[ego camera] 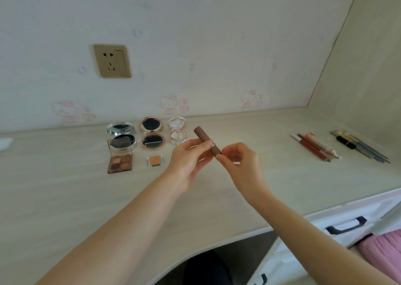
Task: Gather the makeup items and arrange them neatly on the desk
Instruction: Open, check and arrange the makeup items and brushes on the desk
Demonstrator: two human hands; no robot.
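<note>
Both forearms reach over the desk [65, 198] from its near edge. At left, open compacts [152, 133] and a palette [119, 159] sit in tidy rows near the wall, probably already arranged. In the middle, the left hand [188, 161] grips a brown tube [207, 140] above the desk, slanted, while the right hand [240, 161] pinches its lower end, perhaps to close it or to check it before placing it. At right, pencils [312, 147] and brushes [360, 147] lie side by side, well apart from the compacts.
</note>
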